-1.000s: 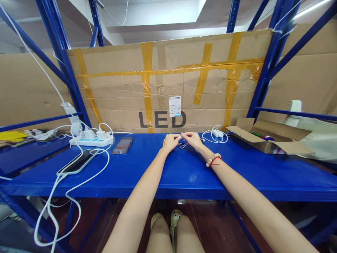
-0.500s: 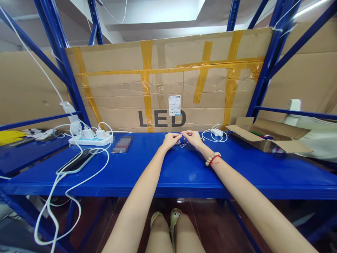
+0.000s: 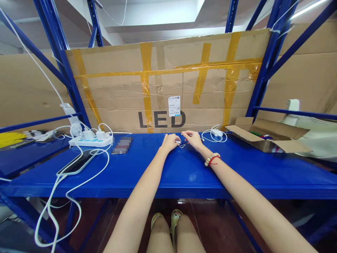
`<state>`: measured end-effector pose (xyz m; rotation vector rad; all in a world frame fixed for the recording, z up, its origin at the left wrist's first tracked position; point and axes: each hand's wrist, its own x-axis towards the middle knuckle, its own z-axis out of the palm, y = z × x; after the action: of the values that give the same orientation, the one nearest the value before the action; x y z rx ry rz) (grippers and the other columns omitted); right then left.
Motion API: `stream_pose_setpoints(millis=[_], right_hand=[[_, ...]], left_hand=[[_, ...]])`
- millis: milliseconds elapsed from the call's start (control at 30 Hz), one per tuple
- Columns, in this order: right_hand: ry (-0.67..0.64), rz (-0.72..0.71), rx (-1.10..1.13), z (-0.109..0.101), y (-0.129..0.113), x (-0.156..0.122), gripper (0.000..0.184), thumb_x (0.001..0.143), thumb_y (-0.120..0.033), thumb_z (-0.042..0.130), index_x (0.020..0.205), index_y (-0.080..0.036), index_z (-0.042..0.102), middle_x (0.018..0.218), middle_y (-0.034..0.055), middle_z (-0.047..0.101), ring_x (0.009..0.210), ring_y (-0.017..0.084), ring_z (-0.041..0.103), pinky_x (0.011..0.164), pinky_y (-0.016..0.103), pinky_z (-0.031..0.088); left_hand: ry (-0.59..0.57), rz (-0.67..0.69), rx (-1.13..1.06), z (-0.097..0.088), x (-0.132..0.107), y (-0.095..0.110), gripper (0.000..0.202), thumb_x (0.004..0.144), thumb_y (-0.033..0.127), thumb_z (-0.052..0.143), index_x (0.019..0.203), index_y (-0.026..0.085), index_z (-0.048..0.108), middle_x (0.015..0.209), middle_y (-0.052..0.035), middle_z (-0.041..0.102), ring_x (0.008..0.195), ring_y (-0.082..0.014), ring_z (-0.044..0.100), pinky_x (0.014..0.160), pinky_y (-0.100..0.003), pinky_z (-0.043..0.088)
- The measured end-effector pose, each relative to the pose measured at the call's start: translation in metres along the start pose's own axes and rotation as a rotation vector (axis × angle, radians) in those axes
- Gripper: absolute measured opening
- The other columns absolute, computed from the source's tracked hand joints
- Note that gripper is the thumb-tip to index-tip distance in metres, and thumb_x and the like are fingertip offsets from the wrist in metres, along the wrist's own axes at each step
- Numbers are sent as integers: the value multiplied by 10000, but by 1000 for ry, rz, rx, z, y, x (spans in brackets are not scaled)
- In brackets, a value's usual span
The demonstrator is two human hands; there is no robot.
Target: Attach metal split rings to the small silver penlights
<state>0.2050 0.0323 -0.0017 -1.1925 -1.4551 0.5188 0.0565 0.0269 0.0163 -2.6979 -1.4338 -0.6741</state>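
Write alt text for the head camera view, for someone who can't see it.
A left hand holds a small, unidentifiable pale item near the right hand over a blue table. White cables and a phone are at left; an open cardboard box sits at right.

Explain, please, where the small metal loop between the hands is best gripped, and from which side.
Probably pinch the small metal loop by its near edge, from the front of the table: it seems to lie flat, that edge uncovered, while the left hand and right hand flank it.
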Motion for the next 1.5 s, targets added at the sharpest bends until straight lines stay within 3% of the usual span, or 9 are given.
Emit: stream_pose_setpoints(millis=[233,533,933,1200,1367,1500], right_hand=[[-32,-30,-46,0,2,0,290,761,-367,565,818,-107,679,708,63,663,511,103,550,421,184,401],[-64,-63,-109,0,7,2,289,754,-382,567,804,-122,683,662,44,656,516,116,564,465,205,420],[-90,-57,-142,-1,7,2,286,749,-392,579,796,-132,689,631,34,655,504,116,561,470,207,416],[-151,-67,-376,-5,2,-4,211,768,-326,575,714,-155,688,557,17,648,474,120,567,474,209,404],[-220,-71,-302,-3,3,-4,201,796,-281,549,693,-143,654,654,38,681,416,100,555,422,199,404],[-195,-60,-266,-1,5,-2,157,798,-228,553,706,-139,644,661,41,682,404,92,550,424,192,416]], left_hand=[[-41,-34,32,-4,-1,3,168,730,170,610,869,214,691,951,-36,648,955,-202,564,893,-347,332],[-97,-55,41,-10,-1,-1,190,702,162,650,872,228,703,912,-26,674,925,-199,572,917,-370,313],[-62,20,145,-7,-1,-2,212,725,140,624,884,246,716,914,-48,643,937,-213,540,905,-369,317],[-49,15,154,-7,0,-3,209,709,157,643,879,248,722,909,-55,636,963,-231,521,903,-374,328],[-32,10,158,-6,1,-3,185,707,202,667,878,255,715,935,-44,638,968,-221,531,918,-369,320],[-60,-6,111,-6,1,-2,180,706,238,684,884,236,712,902,-39,656,912,-214,570,925,-375,300]])
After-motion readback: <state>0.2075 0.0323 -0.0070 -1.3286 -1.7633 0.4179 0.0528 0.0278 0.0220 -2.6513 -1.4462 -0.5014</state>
